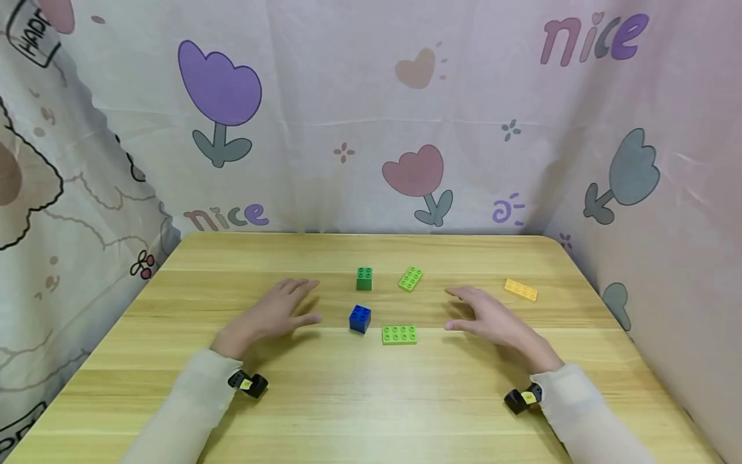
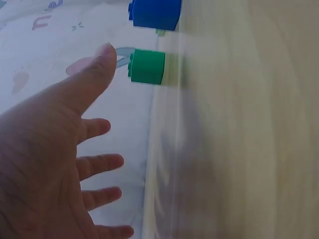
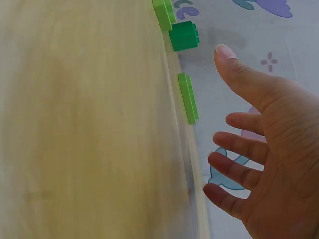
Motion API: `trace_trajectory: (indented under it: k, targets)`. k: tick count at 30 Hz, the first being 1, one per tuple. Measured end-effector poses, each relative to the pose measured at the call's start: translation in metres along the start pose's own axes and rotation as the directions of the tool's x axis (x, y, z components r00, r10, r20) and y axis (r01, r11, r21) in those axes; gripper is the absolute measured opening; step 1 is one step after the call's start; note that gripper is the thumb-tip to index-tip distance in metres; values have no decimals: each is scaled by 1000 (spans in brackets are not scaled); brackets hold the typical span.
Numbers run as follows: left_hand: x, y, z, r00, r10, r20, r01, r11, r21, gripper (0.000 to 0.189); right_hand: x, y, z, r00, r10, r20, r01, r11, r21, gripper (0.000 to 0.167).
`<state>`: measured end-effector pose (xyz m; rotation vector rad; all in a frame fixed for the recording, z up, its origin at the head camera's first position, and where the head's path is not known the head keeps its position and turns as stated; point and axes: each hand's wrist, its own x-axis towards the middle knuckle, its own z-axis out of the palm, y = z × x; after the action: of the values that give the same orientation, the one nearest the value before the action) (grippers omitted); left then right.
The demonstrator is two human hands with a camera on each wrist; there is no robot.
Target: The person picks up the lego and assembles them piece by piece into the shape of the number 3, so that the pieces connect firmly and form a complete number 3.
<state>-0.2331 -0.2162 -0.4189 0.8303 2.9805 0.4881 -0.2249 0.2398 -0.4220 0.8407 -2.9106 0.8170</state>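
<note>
My left hand (image 1: pixel 275 310) hovers over the left part of the table, thumb and fingers spread, holding nothing. A dark blue brick (image 1: pixel 360 319) lies to its right, with a dark green brick (image 1: pixel 364 278) behind that. On the other side my right hand (image 1: pixel 489 316) is likewise spread and holds nothing. Between the hands are two flat light green bricks, one light green brick (image 1: pixel 399 335) near the front and a slanted light green brick (image 1: pixel 410 279) farther back. Beyond the right hand lies a flat yellow brick (image 1: pixel 521 290). The left wrist view also catches the green brick (image 2: pixel 147 66) past the thumb.
The wooden table (image 1: pixel 359 412) reaches back to a patterned cloth (image 1: pixel 324 129) hung behind it and along both sides. Each wrist wears a small black camera, such as the left wrist camera (image 1: pixel 249 384) over a pale sleeve.
</note>
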Motion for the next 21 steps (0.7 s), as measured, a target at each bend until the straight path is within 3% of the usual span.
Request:
trace_trajectory:
  k: [7, 13, 21]
  targets:
    - [3, 15, 2, 1000, 30, 8, -29, 995, -98, 83, 4, -10, 6, 999, -31, 45, 29, 998, 47, 81]
    - [9, 27, 6, 997, 70, 12, -68, 990, -122, 79, 7, -17, 11, 996, -56, 69, 50, 996, 76, 75]
    - [16, 39, 10, 997, 70, 27, -66, 987, -148, 77, 13, -23, 20, 994, -81, 72, 76, 994, 75, 70]
